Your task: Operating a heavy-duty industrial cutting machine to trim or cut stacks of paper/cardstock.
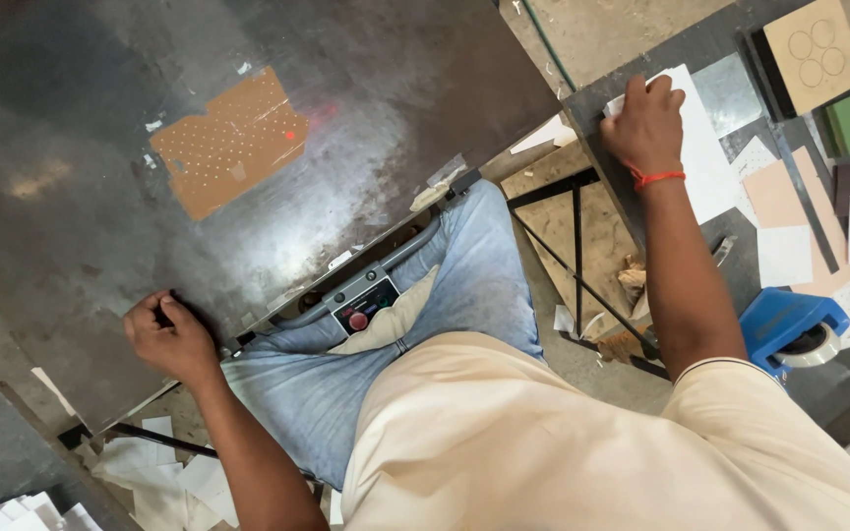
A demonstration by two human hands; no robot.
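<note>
We rest our left hand (167, 336), fingers curled shut, on the near edge of the large dark steel machine table (71, 226), where a brown perforated cardboard sheet (230, 141) lies. Our right hand (647, 123), fingers bent, presses a white paper sheet (705, 162) on the dark side bench (730, 93), near a blue tape dispenser (784, 324).

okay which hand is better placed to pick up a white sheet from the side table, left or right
Right, most likely. The right hand already rests on the white sheet at the side table's near corner. The left hand is on the far side, at the edge of the dark metal plate.
</note>
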